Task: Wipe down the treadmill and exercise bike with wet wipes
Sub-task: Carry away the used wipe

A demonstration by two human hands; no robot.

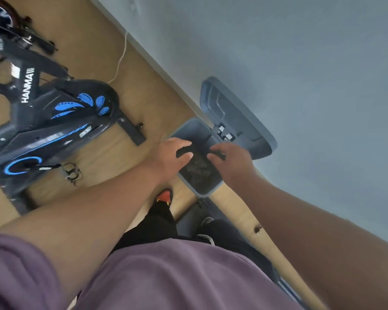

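Exercise bike (pixel 43 121), black frame, blue petal accents, white lettering

Both your bare arms reach forward and down, the forearms converging so the two hands sit near each other but apart. Your left hand (pixel 169 153) lies palm down with the back toward the camera, its fingers extended toward the right and slightly spread, with something dark between them; whether the grip is closed on it cannot be told. Your right hand (pixel 230 158) mirrors it, back up, fingers curled toward the left around a dark edge at the fingertips. Both wrists are fairly straight. Purple short sleeves cover your upper arms, and your legs in black trousers stand below.
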